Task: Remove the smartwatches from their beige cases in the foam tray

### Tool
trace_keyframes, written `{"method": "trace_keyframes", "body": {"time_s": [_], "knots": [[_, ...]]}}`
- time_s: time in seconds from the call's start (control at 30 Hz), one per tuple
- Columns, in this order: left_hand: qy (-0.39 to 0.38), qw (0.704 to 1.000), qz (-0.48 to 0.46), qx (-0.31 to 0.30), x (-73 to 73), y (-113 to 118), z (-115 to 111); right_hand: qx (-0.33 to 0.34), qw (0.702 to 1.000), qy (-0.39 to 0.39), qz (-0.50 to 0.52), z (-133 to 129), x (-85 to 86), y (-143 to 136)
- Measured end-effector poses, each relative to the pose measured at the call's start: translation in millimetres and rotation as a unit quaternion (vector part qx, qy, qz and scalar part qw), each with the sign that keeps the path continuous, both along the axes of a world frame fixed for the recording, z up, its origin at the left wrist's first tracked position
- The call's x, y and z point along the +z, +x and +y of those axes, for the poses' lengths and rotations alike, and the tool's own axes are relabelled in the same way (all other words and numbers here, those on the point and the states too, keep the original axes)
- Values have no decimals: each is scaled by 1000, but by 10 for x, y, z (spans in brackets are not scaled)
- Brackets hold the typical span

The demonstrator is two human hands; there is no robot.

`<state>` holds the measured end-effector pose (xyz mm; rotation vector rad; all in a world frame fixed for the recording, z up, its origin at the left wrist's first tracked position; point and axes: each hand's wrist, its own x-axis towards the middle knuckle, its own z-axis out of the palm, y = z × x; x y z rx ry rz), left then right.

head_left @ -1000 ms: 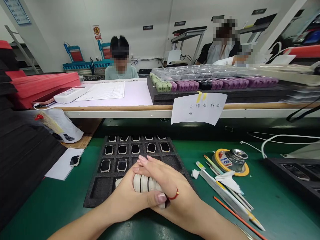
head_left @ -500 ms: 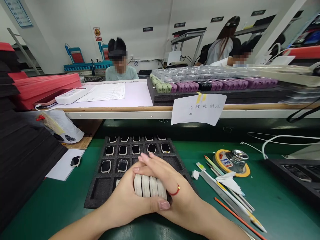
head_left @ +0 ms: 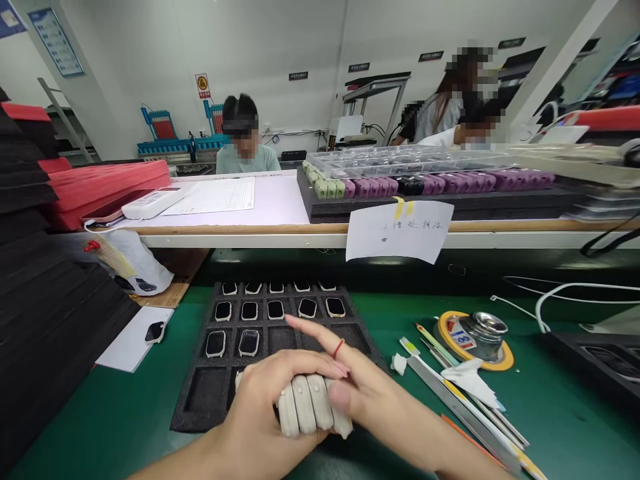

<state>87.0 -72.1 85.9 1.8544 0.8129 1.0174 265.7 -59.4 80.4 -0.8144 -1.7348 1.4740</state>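
Note:
A row of several off-white smartwatch cases (head_left: pixel 309 405), pressed side by side, is held low in front of me. My left hand (head_left: pixel 263 407) wraps round it from the left, its fingers closed over the top. From the right, my right hand (head_left: pixel 367 383) also grips the row, thumb against the right-hand end and index finger stretched out to the left; its other fingers are hidden. Behind the hands lies a black foam tray (head_left: pixel 197 393) with smartwatches (head_left: pixel 249 343) in many of its pockets. My left hand partly covers another pale case in the front row.
At left, one watch (head_left: pixel 155 332) rests on white paper (head_left: pixel 131 343) beside stacked black foam (head_left: pixel 65 333). To the right are a toothbrush (head_left: pixel 410 346), a steel ruler (head_left: pixel 450 400), tissue and a metal-topped jar (head_left: pixel 487 333). A shelf edge (head_left: pixel 250 239) crosses ahead; a co-worker (head_left: pixel 245 150) sits beyond.
The row of cases has tilted and moved slightly down and right. My right hand has shifted right, its index finger now pointing left. The camera view has tipped up slightly.

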Motion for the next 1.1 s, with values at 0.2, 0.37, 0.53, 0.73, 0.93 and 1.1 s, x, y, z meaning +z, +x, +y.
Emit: {"method": "trace_keyframes", "body": {"time_s": [0.2, 0.37, 0.53, 0.73, 0.93, 1.1], "knots": [[122, 992, -41, -16, -172, -17, 75, -73, 997, -10, 24, -69, -100, -156], [143, 989, -30, 31, -253, -13, 35, -118, 989, 91, 11, -76, -96, -164], [-60, 998, -24, -2, -116, -55, -29, -124, 974, 188, 3, -75, -51, -137], [-362, 912, -148, -121, 114, -66, 1, -126, 935, 332, -16, -34, -103, -100], [-342, 928, -123, -82, 80, -46, 19, -128, 920, 368, -49, -21, -99, -117], [-343, 929, -120, -63, 48, -24, 8, -108, 925, 361, -39, -14, -120, -110]]}}
